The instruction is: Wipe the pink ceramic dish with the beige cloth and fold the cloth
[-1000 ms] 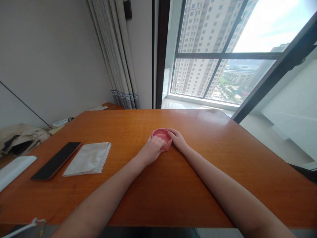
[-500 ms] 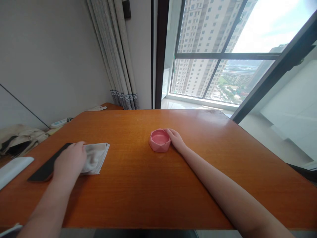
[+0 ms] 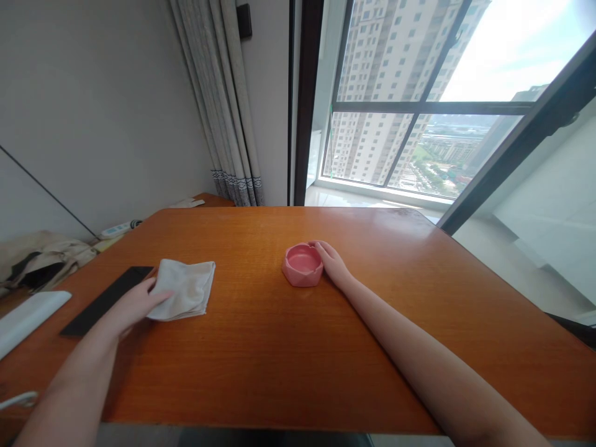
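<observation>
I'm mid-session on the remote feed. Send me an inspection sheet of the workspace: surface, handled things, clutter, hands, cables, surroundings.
Surface: brown wooden tabletop, glossy toward the window side.
Handled things: pale cloth, folded; pink faceted bowl, upright, nothing seen inside.
Clutter: dark flat slab, phone-like, beside the cloth; white object at the left, cut off by the frame.
Hands: left hand grips the cloth's left edge; right hand touches the bowl's rim, full grip unclear.
Cables: white cable end at lower left.
Surroundings: patterned-hem curtain, large window, fabric heap beyond the left edge.
</observation>
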Tool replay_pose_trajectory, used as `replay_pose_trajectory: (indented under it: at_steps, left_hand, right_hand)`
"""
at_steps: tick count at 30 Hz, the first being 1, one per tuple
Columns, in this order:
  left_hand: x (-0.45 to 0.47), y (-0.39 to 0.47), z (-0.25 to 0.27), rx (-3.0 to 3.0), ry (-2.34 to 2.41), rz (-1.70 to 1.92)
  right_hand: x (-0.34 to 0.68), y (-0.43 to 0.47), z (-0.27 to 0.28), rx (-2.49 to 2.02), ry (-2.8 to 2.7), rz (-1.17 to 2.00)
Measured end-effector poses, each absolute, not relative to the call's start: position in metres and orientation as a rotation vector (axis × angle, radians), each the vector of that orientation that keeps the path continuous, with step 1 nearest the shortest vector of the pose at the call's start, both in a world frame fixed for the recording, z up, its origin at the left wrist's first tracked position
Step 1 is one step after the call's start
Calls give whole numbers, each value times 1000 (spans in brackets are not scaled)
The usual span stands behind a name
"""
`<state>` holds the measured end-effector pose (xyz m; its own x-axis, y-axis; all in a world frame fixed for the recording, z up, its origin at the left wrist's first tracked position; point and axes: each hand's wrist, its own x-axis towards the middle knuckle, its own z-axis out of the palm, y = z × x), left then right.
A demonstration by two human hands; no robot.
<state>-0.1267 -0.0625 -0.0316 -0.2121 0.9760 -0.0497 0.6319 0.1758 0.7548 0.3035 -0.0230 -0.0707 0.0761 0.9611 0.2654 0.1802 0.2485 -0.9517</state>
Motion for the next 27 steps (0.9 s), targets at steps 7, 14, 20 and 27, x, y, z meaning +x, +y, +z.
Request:
replay_pose_trajectory:
  at_steps: [7,14,20,27]
  left_hand:
    - [4,-47,29,1310,1141,1036]
    - [106,-29,34,1415,851,1157]
    - [126,-22,-38,1731,1297,1247]
    - [126,-23,-68,1882,1383,851]
  right_hand:
    - [291,-39,-21,-993,-1352,919]
    - [281,-52,13,-838,-1251,1415]
    - [315,-45,27,-1260,-1376,583]
    - [294,-72,3,-1471,-2473,38]
